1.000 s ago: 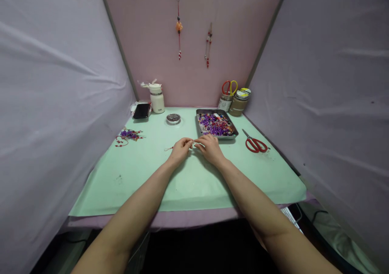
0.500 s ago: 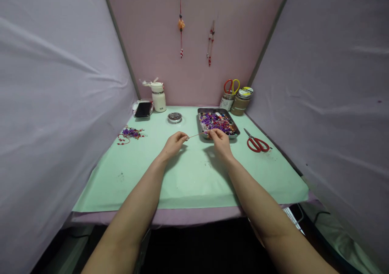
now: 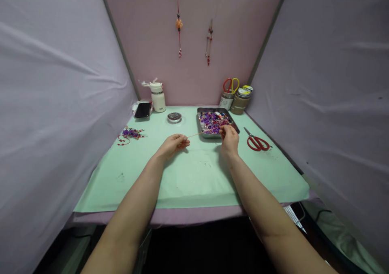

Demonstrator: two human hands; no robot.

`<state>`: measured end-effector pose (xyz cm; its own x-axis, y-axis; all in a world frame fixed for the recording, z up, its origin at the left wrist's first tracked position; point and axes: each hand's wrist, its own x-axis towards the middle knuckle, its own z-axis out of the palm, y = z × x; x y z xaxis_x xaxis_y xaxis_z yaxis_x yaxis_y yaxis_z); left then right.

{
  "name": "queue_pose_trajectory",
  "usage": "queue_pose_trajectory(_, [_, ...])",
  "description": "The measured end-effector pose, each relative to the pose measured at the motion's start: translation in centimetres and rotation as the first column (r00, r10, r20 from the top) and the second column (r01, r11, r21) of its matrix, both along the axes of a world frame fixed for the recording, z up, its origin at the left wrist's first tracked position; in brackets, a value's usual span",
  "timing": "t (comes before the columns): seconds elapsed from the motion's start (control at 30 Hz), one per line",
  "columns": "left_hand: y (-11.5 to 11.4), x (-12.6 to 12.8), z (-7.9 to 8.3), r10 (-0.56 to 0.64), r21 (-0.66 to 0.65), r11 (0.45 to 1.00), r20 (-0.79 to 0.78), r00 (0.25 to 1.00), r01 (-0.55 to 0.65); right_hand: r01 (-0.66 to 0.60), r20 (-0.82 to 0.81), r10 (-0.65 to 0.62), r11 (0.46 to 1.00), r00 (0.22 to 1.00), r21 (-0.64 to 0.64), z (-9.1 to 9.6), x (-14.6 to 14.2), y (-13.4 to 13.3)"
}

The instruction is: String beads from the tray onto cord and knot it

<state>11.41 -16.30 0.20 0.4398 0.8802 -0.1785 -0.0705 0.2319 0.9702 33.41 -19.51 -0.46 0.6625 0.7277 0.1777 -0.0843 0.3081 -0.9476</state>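
A thin reddish cord (image 3: 196,134) stretches almost straight between my two hands. My left hand (image 3: 175,143) pinches one end of it above the mat, left of the bead tray. My right hand (image 3: 230,139) pinches the other end over the front right part of the metal tray (image 3: 212,136). Purple, clear, red and dark beads (image 3: 209,120) fill this tray, with some loose cord among them. Whether a bead sits on the cord at my fingertips is too small to tell.
Red-handled scissors (image 3: 257,143) lie on the right. Beaded strings (image 3: 130,133) lie on the left. Behind are a round spool case (image 3: 174,117), a phone (image 3: 143,110), a cream bottle (image 3: 158,97) and two jars (image 3: 240,103), one holding scissors. Beaded ornaments (image 3: 179,24) hang on the back wall.
My right hand has moved right and slightly up, over the tray, drawing out a longer stretch of cord. My left hand has stayed nearly in place, its lower fingers a little looser.
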Motion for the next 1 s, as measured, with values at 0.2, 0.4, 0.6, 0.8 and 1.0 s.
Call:
queue_pose_trajectory(0.2, [-0.2,0.2,0.0,-0.042,-0.033,0.998,0.060,0.997,0.045,0.210,0.290,-0.208,0.977,0.934,0.028,-0.3,0.4,-0.5])
queue_pose_trajectory(0.4, [-1.1,0.6,0.1,-0.122,-0.030,0.992,0.058,0.991,0.124,-0.132,0.589,0.062,0.988,0.806,0.076,0.1,-1.9,-1.7])
queue_pose_trajectory(0.6, [-1.7,1.0,0.1,-0.208,-0.018,0.978,0.070,0.976,0.209,-0.612,0.490,0.598,0.776,0.634,-0.154,-1.5,-4.5,-1.6])
queue_pose_trajectory(0.8, [-1.3,0.9,-0.4,-0.208,-0.033,0.978,0.006,0.978,0.208,-0.569,0.445,0.650,0.757,0.615,-0.320,-1.5,-4.1,-1.7])
queue_pose_trajectory(1.0, [-1.0,0.9,-0.8,-0.181,-0.058,0.982,-0.043,0.983,0.178,-0.468,0.591,0.568,0.819,0.573,-0.333,-1.1,-3.7,-1.8])
